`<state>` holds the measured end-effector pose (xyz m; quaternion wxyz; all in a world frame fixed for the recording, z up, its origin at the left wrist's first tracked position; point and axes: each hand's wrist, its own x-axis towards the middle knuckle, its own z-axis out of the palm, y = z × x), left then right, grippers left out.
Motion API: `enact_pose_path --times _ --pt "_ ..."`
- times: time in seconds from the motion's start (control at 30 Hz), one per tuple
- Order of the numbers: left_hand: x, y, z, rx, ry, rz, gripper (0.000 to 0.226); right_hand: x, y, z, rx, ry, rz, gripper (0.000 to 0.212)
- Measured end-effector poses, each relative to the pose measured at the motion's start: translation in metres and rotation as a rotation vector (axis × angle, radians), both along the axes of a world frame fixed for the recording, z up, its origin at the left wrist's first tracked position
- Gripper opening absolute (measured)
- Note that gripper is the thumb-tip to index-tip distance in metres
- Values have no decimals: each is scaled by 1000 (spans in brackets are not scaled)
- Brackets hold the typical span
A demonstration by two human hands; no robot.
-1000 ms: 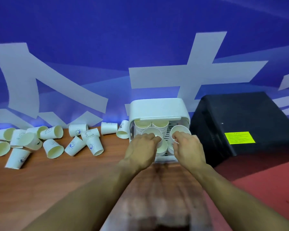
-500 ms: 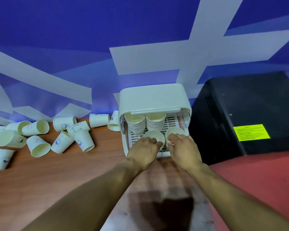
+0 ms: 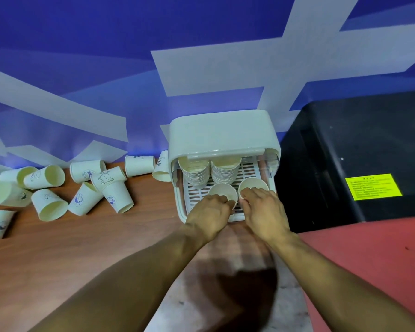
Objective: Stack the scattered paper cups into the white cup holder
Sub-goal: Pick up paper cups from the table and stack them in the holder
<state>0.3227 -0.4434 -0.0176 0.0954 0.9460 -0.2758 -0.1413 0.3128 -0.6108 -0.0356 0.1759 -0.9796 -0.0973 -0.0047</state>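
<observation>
The white cup holder [image 3: 222,135] stands against the blue wall with its front open. Two tall stacks of cups [image 3: 210,171] fill its back row on the slatted tray. My left hand [image 3: 210,213] grips a paper cup [image 3: 223,191] standing in the front left of the tray. My right hand [image 3: 264,208] grips a second cup [image 3: 253,183] in the front right. Both cups stand upright, mouths up. Several scattered paper cups [image 3: 82,185] lie on their sides on the wooden table to the left.
A black box [image 3: 355,152] with a yellow label [image 3: 373,186] stands right beside the holder. A red surface [image 3: 369,255] lies in front of it. The brown wooden table [image 3: 58,248] runs left under the loose cups. One cup [image 3: 162,167] leans against the holder's left side.
Both hands have lowered their cups from above the tray down onto its front row. The camera has tilted and moved closer, so the holder looks larger and lower.
</observation>
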Motion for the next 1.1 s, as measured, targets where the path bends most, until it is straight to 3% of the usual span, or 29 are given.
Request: enact_pose_path --times 0.3,0.57,0.8,1.1 --pt "-4 2 1 -5 35 -5 26 -6 0 12 25 -64 -34 23" --pt "-19 37 30 -264 -19 212 37 -15 29 44 95 -172 16 24" --pt "-54 134 55 -235 -77 448 34 -27 114 72 166 -272 185 23" --pt "-107 283 69 -190 -128 773 30 -44 253 92 135 -211 397 25"
